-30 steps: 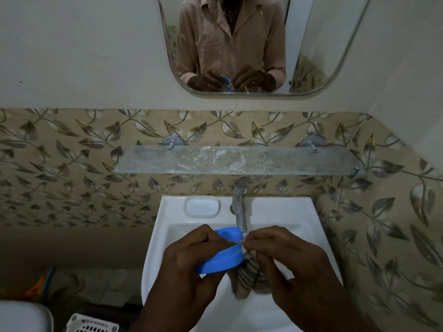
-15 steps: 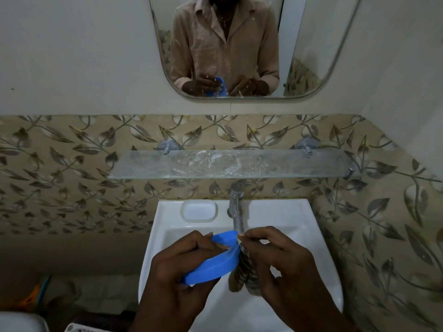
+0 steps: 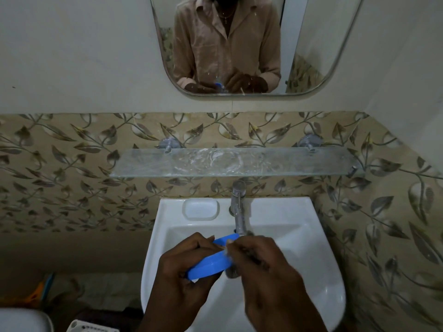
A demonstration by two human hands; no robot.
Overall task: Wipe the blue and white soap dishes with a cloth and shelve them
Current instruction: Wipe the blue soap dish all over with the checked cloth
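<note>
Over the white basin, my left hand grips the blue soap dish, tilted with its underside toward me. My right hand presses a dark striped cloth against the dish's right end; most of the cloth is hidden under my fingers. The white soap dish lies on the basin's back ledge, left of the tap. Above the basin, the glass shelf has nothing on it.
A chrome tap stands at the basin's back centre, its spout just beyond my fingers. A mirror hangs above the shelf. A white basket and a white fixture sit low on the left.
The view has tipped slightly. My right hand has worked the cloth along the dish's right end, and less of the cloth hangs below than a moment ago.
</note>
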